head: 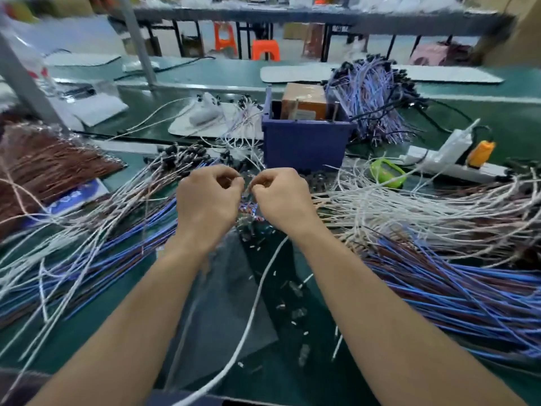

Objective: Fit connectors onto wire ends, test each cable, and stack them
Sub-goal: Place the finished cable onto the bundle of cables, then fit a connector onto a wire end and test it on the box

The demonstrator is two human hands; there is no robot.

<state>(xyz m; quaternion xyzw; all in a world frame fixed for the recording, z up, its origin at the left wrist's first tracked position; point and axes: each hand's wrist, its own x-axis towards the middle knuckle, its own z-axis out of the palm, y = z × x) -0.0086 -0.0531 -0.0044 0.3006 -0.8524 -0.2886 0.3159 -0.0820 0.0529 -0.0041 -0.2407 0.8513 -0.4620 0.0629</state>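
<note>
Both hands meet at the centre of my view over the green work mat point(96, 326). The left hand point(209, 200) and the right hand point(279, 197) have their fingers curled in narrow, tips pinched and nearly touching each other. What they pinch is too small and blurred, so I cannot tell what either one holds.

A single thin white cable point(254, 291) lies on the mat between the forearms. Its long axis runs from 7 o'clock at the near edge up toward 1 o'clock, and its far end is hidden under the right wrist.

At 9 o'clock a blue card point(73, 197) carries white writing that I cannot read.

At 12 o'clock, just beyond the hands, stands a dark blue plastic bin point(304, 145). An orange-brown box point(304, 101) sits in it, with a pale label too blurred to read.

A loose heap of white wires point(424, 206) spreads at 3 o'clock. A bundle of blue and brown wires point(453, 288) fans out at 4 o'clock. Small loose connectors point(292, 288) lie scattered on the mat at 6 o'clock.
</note>
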